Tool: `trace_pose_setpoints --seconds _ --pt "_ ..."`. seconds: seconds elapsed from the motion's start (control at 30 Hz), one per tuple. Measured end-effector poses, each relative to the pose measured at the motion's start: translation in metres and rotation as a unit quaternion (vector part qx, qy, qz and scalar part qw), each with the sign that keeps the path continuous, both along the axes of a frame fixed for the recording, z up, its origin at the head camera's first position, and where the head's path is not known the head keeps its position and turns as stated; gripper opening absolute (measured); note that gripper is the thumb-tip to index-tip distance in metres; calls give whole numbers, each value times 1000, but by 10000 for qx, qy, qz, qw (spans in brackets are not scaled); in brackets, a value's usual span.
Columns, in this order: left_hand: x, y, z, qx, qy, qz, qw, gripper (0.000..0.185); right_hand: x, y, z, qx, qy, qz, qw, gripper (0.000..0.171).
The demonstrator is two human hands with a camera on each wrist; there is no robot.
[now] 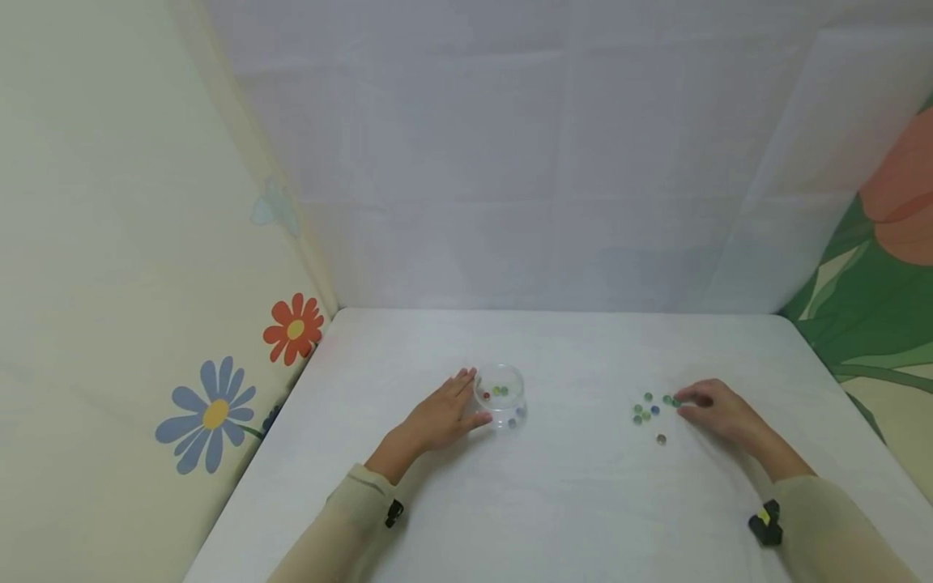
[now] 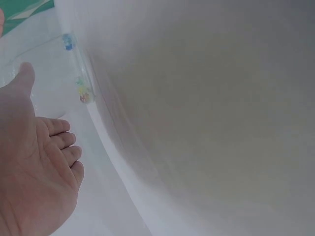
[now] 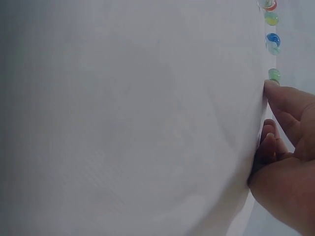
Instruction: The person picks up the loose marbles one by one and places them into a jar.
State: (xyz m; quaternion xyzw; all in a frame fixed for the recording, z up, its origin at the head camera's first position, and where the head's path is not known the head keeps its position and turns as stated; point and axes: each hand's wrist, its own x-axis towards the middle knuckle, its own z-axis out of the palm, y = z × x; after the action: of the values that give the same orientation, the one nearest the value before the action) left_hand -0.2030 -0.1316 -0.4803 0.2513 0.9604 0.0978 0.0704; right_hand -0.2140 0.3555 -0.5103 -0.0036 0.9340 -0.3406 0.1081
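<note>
A clear round glass container (image 1: pixel 500 387) stands left of the table's middle, with several coloured marbles (image 1: pixel 497 391) visible in it. My left hand (image 1: pixel 440 414) lies against its left side, fingers extended and thumb along its near side. In the left wrist view the container's marbles (image 2: pixel 82 91) show beyond the fingers of the left hand (image 2: pixel 42 157). On the right, my right hand (image 1: pixel 722 411) has thumb and forefinger at a green marble (image 1: pixel 675 402), seemingly pinching it. The right wrist view shows a green marble (image 3: pixel 274 74) just past a fingertip of the right hand (image 3: pixel 290 128).
Several loose marbles (image 1: pixel 637 410) lie left of the right hand, one blue marble (image 1: pixel 655 410) among them. A brownish marble (image 1: pixel 661 440) sits nearer the front. White cloth covers the table (image 1: pixel 568 502); a white sheet (image 1: pixel 554 162) hangs behind it.
</note>
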Motion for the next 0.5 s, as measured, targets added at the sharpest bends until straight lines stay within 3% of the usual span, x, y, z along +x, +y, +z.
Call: trace_pose_setpoints --seconds 0.5 --pt "1 0 0 31 -22 42 10000 87 -1 -2 4 88 -150 -35 9998 34"
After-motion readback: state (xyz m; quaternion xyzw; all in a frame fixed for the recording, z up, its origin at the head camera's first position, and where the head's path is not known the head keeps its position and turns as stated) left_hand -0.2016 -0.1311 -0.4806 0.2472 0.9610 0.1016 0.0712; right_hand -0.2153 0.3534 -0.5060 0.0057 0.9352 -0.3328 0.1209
